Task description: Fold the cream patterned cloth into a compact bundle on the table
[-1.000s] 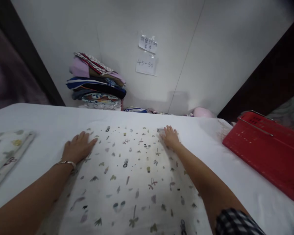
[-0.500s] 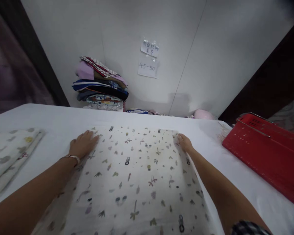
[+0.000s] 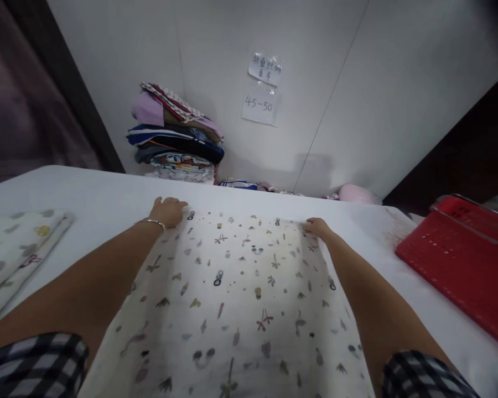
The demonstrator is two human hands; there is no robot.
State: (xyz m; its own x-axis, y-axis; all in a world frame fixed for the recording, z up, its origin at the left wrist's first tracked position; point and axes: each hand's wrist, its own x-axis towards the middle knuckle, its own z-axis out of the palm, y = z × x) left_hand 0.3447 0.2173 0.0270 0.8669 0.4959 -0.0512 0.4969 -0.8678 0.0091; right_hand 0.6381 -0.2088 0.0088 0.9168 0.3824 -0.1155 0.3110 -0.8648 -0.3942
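A white cloth (image 3: 236, 287) printed with small plants and animals lies spread flat on the white table (image 3: 108, 190) in front of me. My left hand (image 3: 168, 211), with a thin bracelet on the wrist, sits at the cloth's far left corner, fingers curled over the edge. At the far right corner my right hand (image 3: 315, 226) is closed on the cloth's edge. Both arms stretch forward along the cloth's sides, and checked sleeves show at the bottom of the view.
A folded patterned cloth (image 3: 12, 249) lies at the table's left. A red plastic basket (image 3: 460, 260) stands at the right. Behind the table a stack of folded clothes (image 3: 176, 138) leans by the white wall, under paper notes (image 3: 260, 105). A pink object (image 3: 357, 193) lies further right.
Both hands slid from lying flat on the cloth outward and forward to its far corners, and their fingers closed there. The view shifted slightly forward.
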